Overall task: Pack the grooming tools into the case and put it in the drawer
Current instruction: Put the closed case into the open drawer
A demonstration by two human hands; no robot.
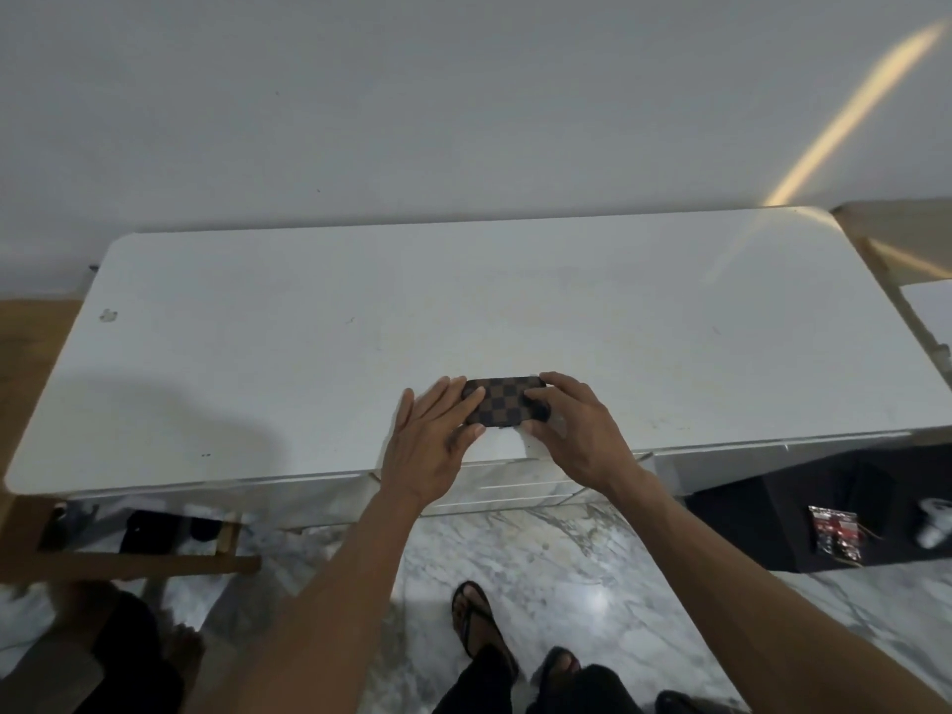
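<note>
The checkered case (502,401) lies crosswise near the tabletop (309,327) front edge; left hand (438,435) pinches one end, right hand (572,425) grips the other.

your hands (438,440) (577,430) flank the case (502,401) at the table's (309,327) near edge, bare tabletop left, right and behind, wall (412,121) blocks beyond the far edge
</note>
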